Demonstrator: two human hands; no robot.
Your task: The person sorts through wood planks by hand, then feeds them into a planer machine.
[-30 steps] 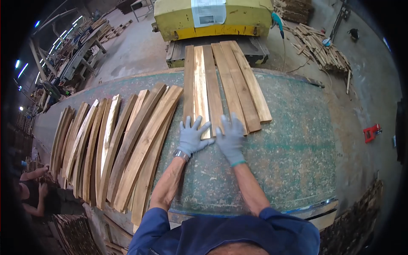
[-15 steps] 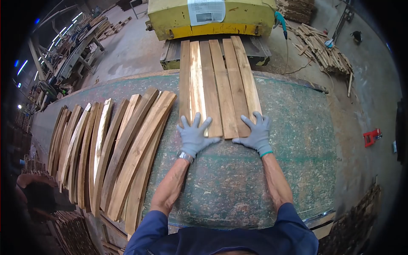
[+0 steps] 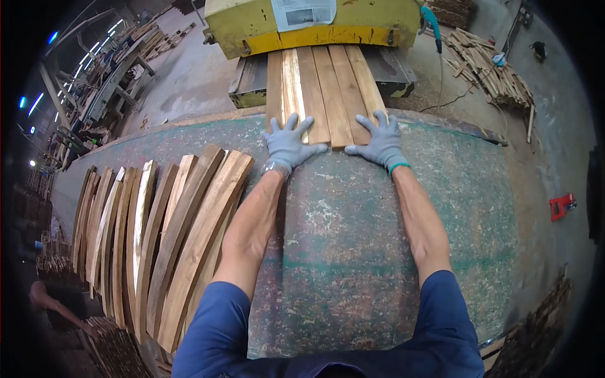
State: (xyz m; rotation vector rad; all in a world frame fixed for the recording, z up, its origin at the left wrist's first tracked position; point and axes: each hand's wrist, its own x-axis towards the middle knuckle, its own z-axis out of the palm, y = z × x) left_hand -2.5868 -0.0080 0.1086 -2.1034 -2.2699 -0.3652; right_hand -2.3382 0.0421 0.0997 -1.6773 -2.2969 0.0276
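Observation:
Several wooden boards (image 3: 321,94) lie side by side on the green table (image 3: 353,252), their far ends under the yellow machine (image 3: 315,38). My left hand (image 3: 291,143), in a grey glove, rests with spread fingers against the near ends of the left boards. On the right boards' near ends lies my right hand (image 3: 378,142), gloved too, its fingers apart. The thumbs point toward each other across the middle boards. Neither hand is wrapped round a board.
Many curved boards (image 3: 151,239) lean in a row on the table's left. A wood pile (image 3: 491,69) is on the floor at back right, a red tool (image 3: 561,206) at far right. Another person's arm (image 3: 60,307) shows at lower left.
Both hands have moved forward, away from my body, and the boards have slid farther under the yellow machine. Another person's arm at lower left has become more visible.

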